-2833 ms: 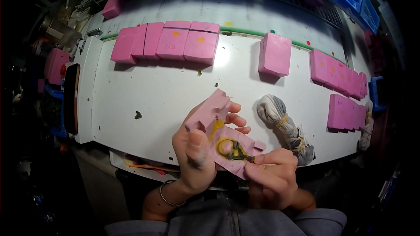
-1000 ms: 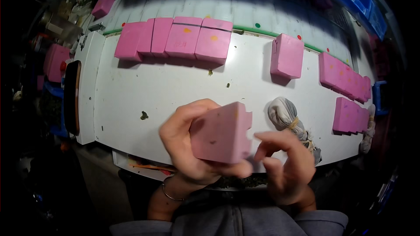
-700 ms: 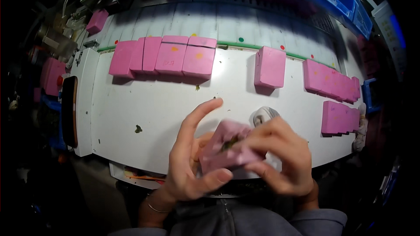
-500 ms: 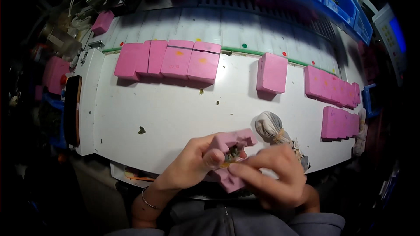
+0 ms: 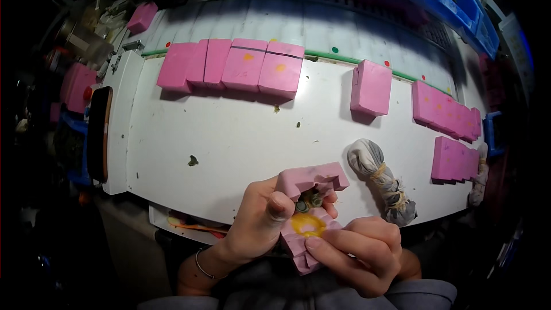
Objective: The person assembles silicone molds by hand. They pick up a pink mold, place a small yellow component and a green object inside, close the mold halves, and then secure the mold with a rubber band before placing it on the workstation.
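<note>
Near the table's front edge, my left hand (image 5: 258, 215) grips a pink block mold (image 5: 313, 175) that gapes open toward me. Dark greenish pieces (image 5: 309, 200) sit in its upper part, partly hidden by the shadow. On the lower flap a yellow ring-shaped area (image 5: 308, 225) surrounds a pink middle. My right hand (image 5: 364, 252) has its thumb and fingers closed on the right edge of that lower flap. Beyond my right hand lies a grey-and-white cloth bundle (image 5: 381, 181) tied with tan bands.
Several pink blocks (image 5: 244, 66) stand in a row at the far left, two with a dark band. A single pink block (image 5: 372, 89) stands right of centre, more rows (image 5: 445, 109) at right. Blue bins (image 5: 459, 8) hang at the back; a phone (image 5: 100, 132) lies left.
The mold has opened wider, its lower flap now folded down and the yellow area exposed. My right hand has moved lower. The view has shifted slightly.
</note>
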Motion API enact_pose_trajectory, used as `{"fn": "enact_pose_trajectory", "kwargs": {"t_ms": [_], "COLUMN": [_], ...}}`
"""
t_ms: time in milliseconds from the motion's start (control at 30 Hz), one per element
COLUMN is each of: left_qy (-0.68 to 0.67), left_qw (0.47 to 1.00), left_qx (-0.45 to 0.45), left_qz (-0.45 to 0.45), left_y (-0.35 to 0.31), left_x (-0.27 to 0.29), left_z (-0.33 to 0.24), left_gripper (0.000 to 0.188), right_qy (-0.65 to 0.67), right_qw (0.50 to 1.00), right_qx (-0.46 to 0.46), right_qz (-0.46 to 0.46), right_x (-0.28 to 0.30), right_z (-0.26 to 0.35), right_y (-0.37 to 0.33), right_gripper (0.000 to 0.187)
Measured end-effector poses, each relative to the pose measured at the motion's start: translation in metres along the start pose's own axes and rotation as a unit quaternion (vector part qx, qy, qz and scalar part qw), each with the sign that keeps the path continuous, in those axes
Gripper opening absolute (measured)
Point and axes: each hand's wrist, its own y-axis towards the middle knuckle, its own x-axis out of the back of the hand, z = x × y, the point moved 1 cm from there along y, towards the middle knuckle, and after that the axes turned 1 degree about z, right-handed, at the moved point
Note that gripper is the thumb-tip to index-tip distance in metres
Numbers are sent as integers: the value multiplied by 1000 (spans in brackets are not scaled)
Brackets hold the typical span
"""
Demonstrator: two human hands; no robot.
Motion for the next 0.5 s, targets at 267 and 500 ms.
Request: {"fn": "enact_pose_trajectory", "kwargs": {"t_ms": [267,500], "left_qy": [109,37], "left_qw": [994,996], "left_qx": [2,58], "left_qz": [11,51], "left_y": [3,-2], "left_x": [-4,7], "left_z": [-7,2], "left_gripper": [84,100], "right_qy": [-55,312], "right_qw": [995,917], "right_qx": [-54,-250], "right_qz": [-66,-9], "right_x": [3,4], "right_z": [-4,-23], "right_y": [6,8], "right_gripper": [41,52]}}
